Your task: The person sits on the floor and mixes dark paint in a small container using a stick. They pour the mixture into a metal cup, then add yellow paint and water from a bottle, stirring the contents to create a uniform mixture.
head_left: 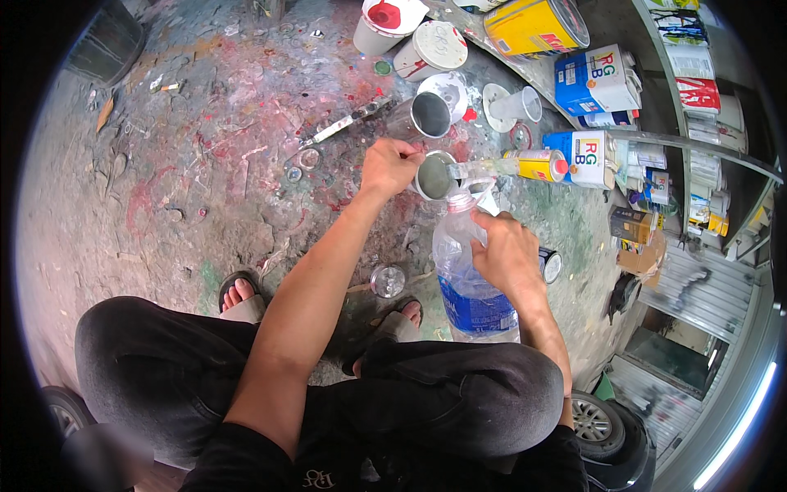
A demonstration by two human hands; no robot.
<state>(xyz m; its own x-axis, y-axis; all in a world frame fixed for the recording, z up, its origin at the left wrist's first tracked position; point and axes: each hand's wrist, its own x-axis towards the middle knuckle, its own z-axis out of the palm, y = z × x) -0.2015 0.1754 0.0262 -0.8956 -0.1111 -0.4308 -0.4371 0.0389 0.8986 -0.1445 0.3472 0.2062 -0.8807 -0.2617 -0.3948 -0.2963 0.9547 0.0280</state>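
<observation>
My left hand [389, 175] is closed in a pinch at the left rim of a small cup [427, 185] with grey-green contents. My right hand [510, 252] grips a large clear plastic bottle [457, 239] with a blue label at its shoulder. The bottle's uncapped neck, with a pink ring, is just beside the cup's near right side; I cannot tell whether they touch. Just beyond the cup, a second, dark grey cup [402, 121] leans on its side toward me. A translucent strip-like piece [484, 169] lies right of the cup's rim.
A yellow spray can [534, 165] lies to the right, near blue-and-white cans [580, 158]. White paint tubs [430, 51] stand at the back. A paint-smeared blade [340, 125] and a clear round lid [388, 281] lie on the stained floor. Shelves of cans [697, 98] line the right.
</observation>
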